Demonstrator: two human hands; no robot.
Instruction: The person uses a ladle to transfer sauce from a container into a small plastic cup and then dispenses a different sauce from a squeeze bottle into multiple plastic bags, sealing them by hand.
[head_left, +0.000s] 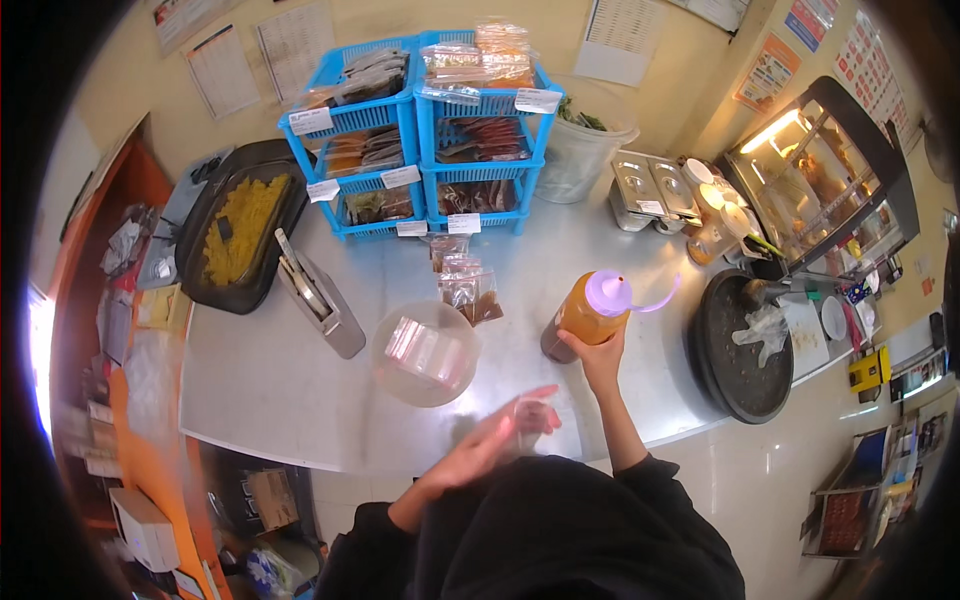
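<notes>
My right hand (600, 352) is wrapped around a squeeze bottle (598, 324) of orange-brown sauce, whose base is near the metal tabletop. The bottle's lilac nozzle cap (609, 291) has its tethered tip cover hanging loose to the right. My left hand (495, 439), blurred, has a small clear plastic bag (532, 416) at its fingers; the bag's contents cannot be made out. Ahead of that hand stands a round translucent tub (390, 379) with a stack of clear zip bags (427, 352) in it. Filled zip bags (471, 294) of brown sauce lie in a row beyond the tub.
Blue tiered baskets (416, 161) with packed sachets stand at the back. A tape dispenser (319, 296) and a black tray (247, 232) of yellow food are to the left. A stone mortar (739, 375), steel lidded pans (656, 187) and a lit display case (821, 176) occupy the right.
</notes>
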